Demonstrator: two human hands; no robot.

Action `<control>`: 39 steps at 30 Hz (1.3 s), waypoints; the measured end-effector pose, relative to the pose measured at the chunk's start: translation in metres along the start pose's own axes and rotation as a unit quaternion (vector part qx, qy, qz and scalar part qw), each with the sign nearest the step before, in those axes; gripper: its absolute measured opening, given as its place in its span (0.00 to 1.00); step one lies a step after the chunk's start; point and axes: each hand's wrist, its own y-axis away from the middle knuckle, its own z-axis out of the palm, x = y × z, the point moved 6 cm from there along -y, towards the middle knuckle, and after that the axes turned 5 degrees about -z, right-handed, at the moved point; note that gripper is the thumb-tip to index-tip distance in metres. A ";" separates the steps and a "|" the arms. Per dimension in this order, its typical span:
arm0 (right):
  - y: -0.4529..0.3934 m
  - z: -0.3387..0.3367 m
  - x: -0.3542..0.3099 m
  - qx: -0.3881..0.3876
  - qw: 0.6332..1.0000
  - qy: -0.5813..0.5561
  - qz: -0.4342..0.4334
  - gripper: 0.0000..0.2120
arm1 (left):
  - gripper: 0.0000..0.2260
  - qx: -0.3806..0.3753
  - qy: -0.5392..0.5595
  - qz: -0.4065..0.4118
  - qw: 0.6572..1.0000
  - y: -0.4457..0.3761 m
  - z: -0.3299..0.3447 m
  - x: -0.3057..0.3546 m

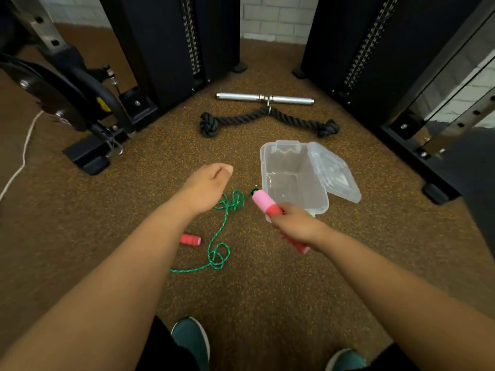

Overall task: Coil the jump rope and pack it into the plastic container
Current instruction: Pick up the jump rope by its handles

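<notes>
My right hand (pixel 296 223) grips one pink and red jump rope handle (pixel 265 203) just in front of the clear plastic container (pixel 292 156). The container stands open on the floor, nothing inside, its lid (pixel 334 172) leaning off its right side. The green rope (pixel 219 236) runs from that handle down in loose tangled loops on the floor. The second handle (pixel 190 239) lies on the floor, partly hidden by my left forearm. My left hand (pixel 207 187) hovers above the upper rope loops; its fingers are hidden, so whether it holds the rope I cannot tell.
A black triceps rope (pixel 265 120) and a metal bar (pixel 265 99) lie beyond the container. Black weight-stack towers (pixel 174 49) stand left and right, a weight plate rack (pixel 53 97) at far left. My teal shoes (pixel 191 341) are below on the speckled brown floor.
</notes>
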 end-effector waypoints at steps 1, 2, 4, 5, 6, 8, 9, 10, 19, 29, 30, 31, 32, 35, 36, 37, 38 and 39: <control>0.011 -0.007 -0.007 -0.001 1.000 -0.008 -0.011 0.11 | 0.17 0.001 0.015 0.002 1.000 0.003 0.000 0.002; 0.021 -0.014 -0.012 0.002 0.999 -0.025 -0.023 0.11 | 0.18 0.001 0.030 -0.001 1.000 0.006 0.001 0.002; 0.040 -0.025 -0.018 0.021 0.996 -0.079 -0.041 0.11 | 0.18 -0.006 0.060 -0.011 0.998 0.008 0.001 0.001; 0.047 -0.029 -0.019 0.033 0.993 -0.106 -0.048 0.11 | 0.17 -0.018 0.078 -0.016 0.997 0.010 0.002 0.001; 0.052 -0.033 -0.020 0.045 0.989 -0.129 -0.053 0.11 | 0.16 -0.034 0.096 -0.026 0.994 0.011 0.003 0.002; 0.057 -0.038 -0.021 0.060 0.983 -0.162 -0.062 0.10 | 0.19 -0.075 0.128 -0.053 0.987 0.015 0.006 0.005; 0.059 -0.040 -0.022 0.063 0.981 -0.172 -0.067 0.10 | 0.22 -0.099 0.145 -0.070 0.982 0.018 0.008 0.007; 0.060 -0.040 -0.025 0.066 0.979 -0.178 -0.071 0.10 | 0.25 -0.128 0.167 -0.088 0.974 0.020 0.012 0.008; 0.089 -0.033 -0.065 0.064 0.962 -0.183 -0.194 0.11 | 0.47 -0.322 0.402 -0.197 0.834 0.034 0.055 0.027; 0.101 0.014 -0.059 -0.092 0.946 -0.205 -0.235 0.15 | 0.54 -0.324 0.554 -0.177 0.746 0.039 0.032 0.043; 0.099 0.016 -0.056 -0.097 0.946 -0.208 -0.228 0.16 | 0.54 -0.323 0.557 -0.171 0.745 0.037 0.030 0.043; 0.098 0.018 -0.054 -0.102 0.947 -0.209 -0.222 0.16 | 0.53 -0.321 0.560 -0.165 0.746 0.037 0.028 0.043; 0.097 0.020 -0.052 -0.107 0.948 -0.207 -0.219 0.16 | 0.53 -0.319 0.561 -0.159 0.747 0.036 0.026 0.043; 0.094 0.027 -0.046 -0.125 0.950 -0.199 -0.208 0.15 | 0.47 -0.324 0.552 -0.139 0.756 0.036 0.021 0.046; 0.093 0.029 -0.044 -0.129 0.951 -0.195 -0.203 0.14 | 0.43 -0.328 0.542 -0.134 0.762 0.036 0.019 0.047; 0.092 0.030 -0.042 -0.131 0.952 -0.192 -0.200 0.14 | 0.39 -0.330 0.533 -0.131 0.768 0.037 0.017 0.047; 0.091 0.031 -0.041 -0.132 0.953 -0.186 -0.199 0.14 | 0.35 -0.329 0.525 -0.127 0.774 0.037 0.016 0.048; 0.090 0.032 -0.040 -0.135 0.954 -0.178 -0.199 0.14 | 0.31 -0.326 0.521 -0.124 0.779 0.038 0.014 0.049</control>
